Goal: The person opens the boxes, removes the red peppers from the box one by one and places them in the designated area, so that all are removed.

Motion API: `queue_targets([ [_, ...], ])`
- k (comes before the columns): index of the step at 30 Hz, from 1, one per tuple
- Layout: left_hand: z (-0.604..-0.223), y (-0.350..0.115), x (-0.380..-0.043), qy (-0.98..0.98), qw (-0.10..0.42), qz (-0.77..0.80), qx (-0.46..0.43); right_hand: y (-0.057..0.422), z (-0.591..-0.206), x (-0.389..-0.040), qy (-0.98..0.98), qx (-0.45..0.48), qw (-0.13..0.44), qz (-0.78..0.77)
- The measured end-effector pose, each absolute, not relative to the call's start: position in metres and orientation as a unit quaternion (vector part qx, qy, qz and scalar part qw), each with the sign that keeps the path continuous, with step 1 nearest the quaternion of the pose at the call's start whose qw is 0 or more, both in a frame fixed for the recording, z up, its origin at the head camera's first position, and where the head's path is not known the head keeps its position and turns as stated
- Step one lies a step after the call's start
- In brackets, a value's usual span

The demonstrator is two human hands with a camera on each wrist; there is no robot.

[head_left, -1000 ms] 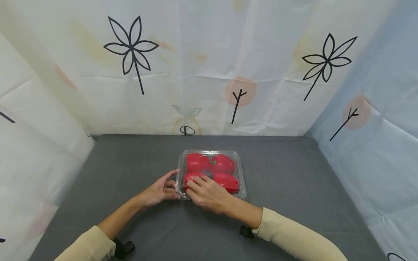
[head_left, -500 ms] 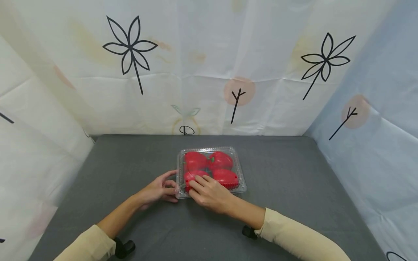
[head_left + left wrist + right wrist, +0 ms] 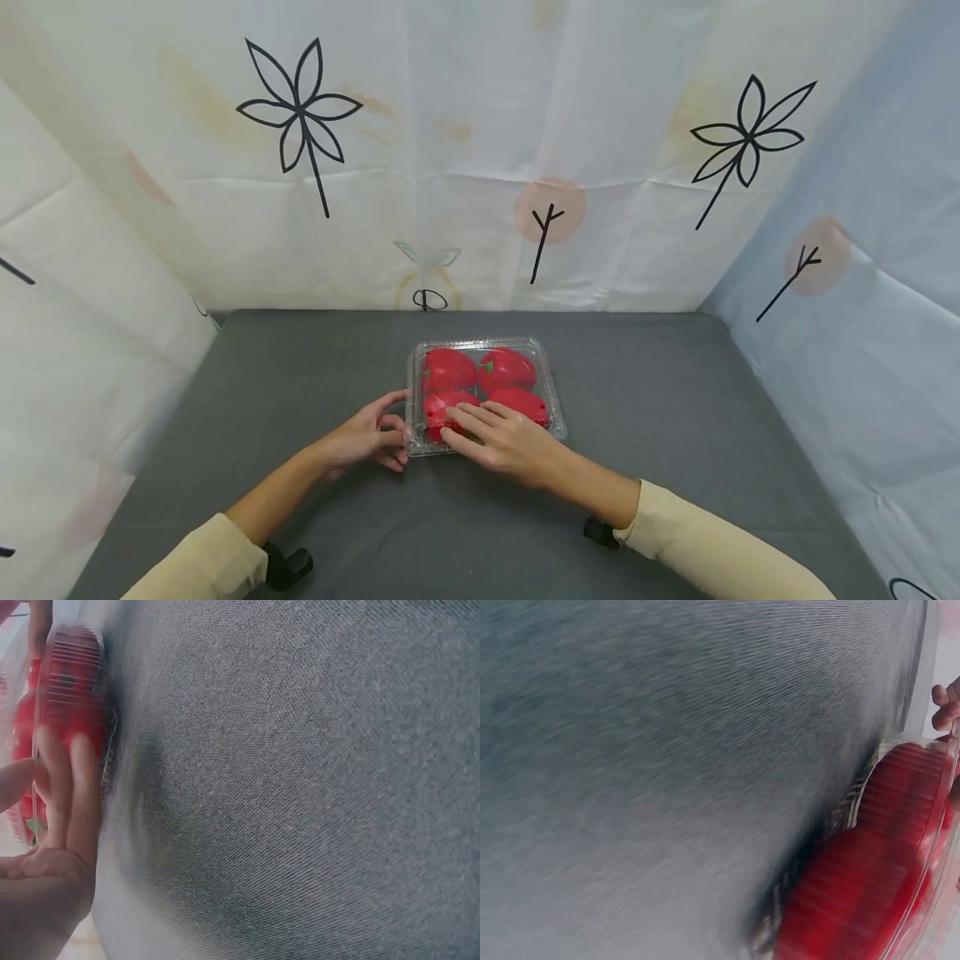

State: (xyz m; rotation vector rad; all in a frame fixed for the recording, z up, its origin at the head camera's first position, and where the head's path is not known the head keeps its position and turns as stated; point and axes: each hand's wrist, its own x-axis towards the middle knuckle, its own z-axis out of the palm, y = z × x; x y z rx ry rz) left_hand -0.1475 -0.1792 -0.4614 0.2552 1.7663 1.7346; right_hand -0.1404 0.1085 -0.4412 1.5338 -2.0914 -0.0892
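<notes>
A clear plastic clamshell box (image 3: 553,398) sits on the grey cloth with several red bell peppers (image 3: 507,370) packed inside, green stems showing on some. At the box's left side is my left hand (image 3: 366,437); in the left wrist view, its thumb and fingers (image 3: 84,795) meet across the rim. Over the front of the lid lies my right hand (image 3: 510,442), fingers stretched out with the tips on the plastic near the front-left pepper. The right wrist view shows the ribbed box wall and peppers (image 3: 847,900) up close, with most of the right hand out of frame.
A grey cloth (image 3: 637,400) covers the table around the box. Pale fabric (image 3: 465,150) printed with leaves and trees hangs behind, with more at both sides. Each wrist carries a black strap mount (image 3: 287,568).
My right hand slides to the right along the front of the lid, its fingers straightening. The box has shifted slightly away from me, while the left hand stays at its side.
</notes>
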Motion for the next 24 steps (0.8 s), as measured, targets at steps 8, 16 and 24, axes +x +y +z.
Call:
queue_targets([
  [8, -0.461, -0.18, -0.147, 0.684, 0.308, 0.653, 0.103, 0.135, -0.448, -0.143, -0.831, 0.483, 0.271, 0.045],
  [16, -0.461, -0.18, -0.147, 0.678, 0.312, 0.657, 0.106, 0.157, -0.454, -0.141, -0.925, 0.295, 0.207, 0.121],
  [24, -0.46, -0.179, -0.147, 0.682, 0.315, 0.651, 0.104, 0.167, -0.457, -0.14, -0.936, 0.268, 0.156, 0.168],
])
